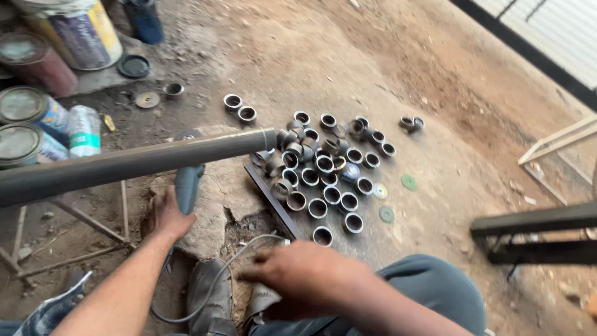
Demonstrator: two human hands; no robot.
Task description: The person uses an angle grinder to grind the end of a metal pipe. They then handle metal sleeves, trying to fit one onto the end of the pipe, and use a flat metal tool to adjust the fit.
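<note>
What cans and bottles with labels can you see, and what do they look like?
Big paint bucket: top left, round, white with purple and yellow label.
Dark red can: beside it, round.
Two tins: left edge, round grey lids, colourful labels.
Plastic bottle: beside the tins, clear, green-and-white label.

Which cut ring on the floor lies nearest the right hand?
The lone ring at the bottom edge of the pile, just above the right hand. It stands open end up, closer to the hand than its neighbour ring.

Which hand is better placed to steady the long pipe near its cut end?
Probably the right hand: it hangs free above the knee, holding nothing I can make out. The left hand already grips the grinder under the pipe.
</note>
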